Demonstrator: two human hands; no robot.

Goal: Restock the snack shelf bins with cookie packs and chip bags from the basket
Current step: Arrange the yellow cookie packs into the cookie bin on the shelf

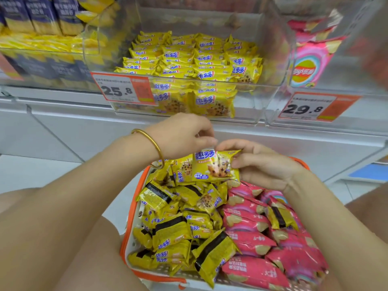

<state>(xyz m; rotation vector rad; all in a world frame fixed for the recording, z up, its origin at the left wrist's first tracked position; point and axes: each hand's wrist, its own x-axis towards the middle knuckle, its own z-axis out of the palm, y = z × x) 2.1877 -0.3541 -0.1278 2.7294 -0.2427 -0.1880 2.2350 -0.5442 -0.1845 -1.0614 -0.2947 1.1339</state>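
Observation:
A yellow cookie pack [214, 166] is held just above the basket [134, 244], which has an orange rim and white mesh walls. My right hand [264, 164] grips the pack's right edge between thumb and fingers. My left hand [182, 133], gold bangle on the wrist, pinches the pack's top left corner. The basket holds several yellow cookie packs [178, 227] on its left side and pink chip bags [262, 238] on its right. Above, a clear shelf bin [270, 59] is partly filled with matching yellow cookie packs [189, 57].
A clear bin to the right holds pink chip bags [308, 59], with a 29.8 price tag [310, 108]. A 25.8 tag [123, 89] hangs on the cookie bin. Blue and yellow packs [42, 15] fill the bin at upper left. The white shelf ledge [84, 127] runs below the bins.

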